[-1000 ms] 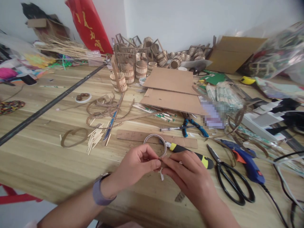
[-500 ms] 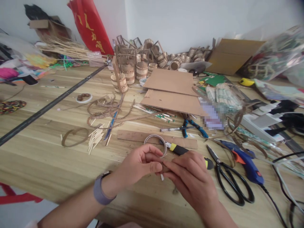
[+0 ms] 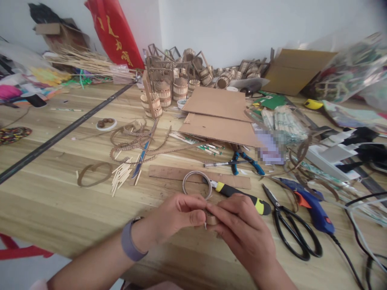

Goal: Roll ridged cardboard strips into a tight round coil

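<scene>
Between both hands is a small rolled brown strip (image 3: 212, 219), mostly hidden by fingers. My left hand (image 3: 173, 217), with a purple band on its wrist, pinches it from the left between thumb and fingers. My right hand (image 3: 246, 227) closes on its right side, fingertips pressed on the strip. A thin pale end pokes out below. Just beyond the hands lies a ring of tape (image 3: 185, 183), touching a yellow-and-black utility knife (image 3: 238, 194). Black-handled scissors (image 3: 294, 225) lie right of my right hand.
A blue glue gun (image 3: 314, 209) with its cord lies at the right. Cut sticks (image 3: 122, 175), a curled brown band (image 3: 93, 177) and tangled strips lie to the left. Cardboard sheets (image 3: 217, 104), pliers (image 3: 249, 160) and small slatted buckets (image 3: 151, 105) stand or lie further back.
My left fingers have curled down closer over the rolled strip, and its rounded side shows more between the hands. The things on the table have stayed in place.
</scene>
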A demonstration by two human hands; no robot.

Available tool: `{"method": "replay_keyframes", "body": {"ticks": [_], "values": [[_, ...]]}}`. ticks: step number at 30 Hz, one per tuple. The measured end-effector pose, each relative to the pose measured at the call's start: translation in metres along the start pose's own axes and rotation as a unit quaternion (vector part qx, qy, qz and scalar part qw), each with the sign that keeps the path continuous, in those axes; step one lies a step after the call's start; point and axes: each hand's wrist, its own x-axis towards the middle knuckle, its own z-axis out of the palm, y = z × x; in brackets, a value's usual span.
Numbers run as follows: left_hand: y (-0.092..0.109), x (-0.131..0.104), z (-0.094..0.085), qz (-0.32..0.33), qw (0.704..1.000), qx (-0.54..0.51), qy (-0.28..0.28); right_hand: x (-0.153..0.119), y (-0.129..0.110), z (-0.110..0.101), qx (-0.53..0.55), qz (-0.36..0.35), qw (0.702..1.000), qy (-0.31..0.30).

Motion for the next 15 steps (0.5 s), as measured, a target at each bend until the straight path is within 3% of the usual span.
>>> {"method": "replay_keyframes", "body": {"ticks": [4, 10, 13, 15], "values": [[-0.0023, 0.0007, -0.0002, -0.023, 1.0, -0.004, 0.018, -0.0009, 0.0015, -0.0012, -0.015, -0.01, 1.0, -0.022], [-0.0039, 0.0019, -0.0015, -0.01, 0.993, 0.07, 0.094, -0.0027, 0.0025, 0.0013, -0.157, -0.044, 0.987, -0.012], [-0.0017, 0.001, -0.0009, 0.015, 0.987, 0.13, 0.096, -0.0023, 0.0017, 0.0013, -0.177, -0.069, 0.981, -0.022], [0.0004, 0.0008, -0.0003, 0.023, 0.99, 0.115, 0.079, -0.0008, 0.0015, -0.0003, -0.157, -0.066, 0.985, -0.023]]}}
